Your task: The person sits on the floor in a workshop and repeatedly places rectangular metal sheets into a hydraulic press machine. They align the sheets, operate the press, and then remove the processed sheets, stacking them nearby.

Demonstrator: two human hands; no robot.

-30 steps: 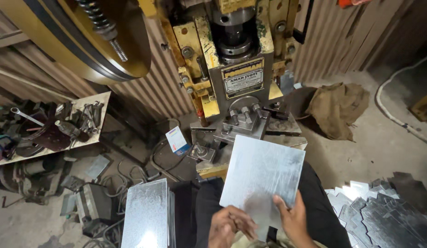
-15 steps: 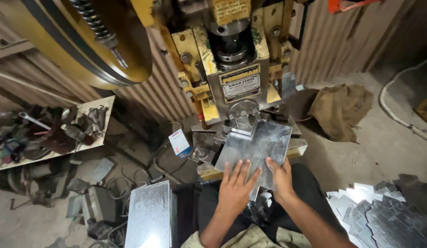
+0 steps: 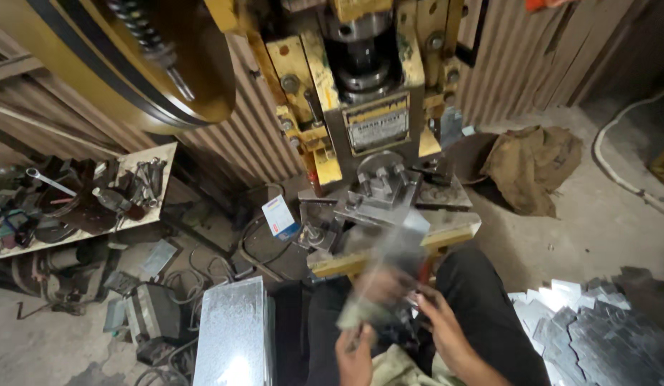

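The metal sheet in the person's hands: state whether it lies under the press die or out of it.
Out: the metal sheet, motion-blurred, is held between both hands over the lap, short of the die.

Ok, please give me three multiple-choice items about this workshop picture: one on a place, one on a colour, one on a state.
1. The stack of metal sheets lies:
A. left of the person's legs
B. on the press
C. on the tool shelf

2. The press frame is painted:
A. green
B. yellow
C. white

3. The sheet at the hands looks:
A. sharp and still
B. folded into a box
C. blurred

Answers: 1 A, it stands on the floor at the left. 2 B, yellow paint shows. 3 C, its edges smear above the right hand and left hand.
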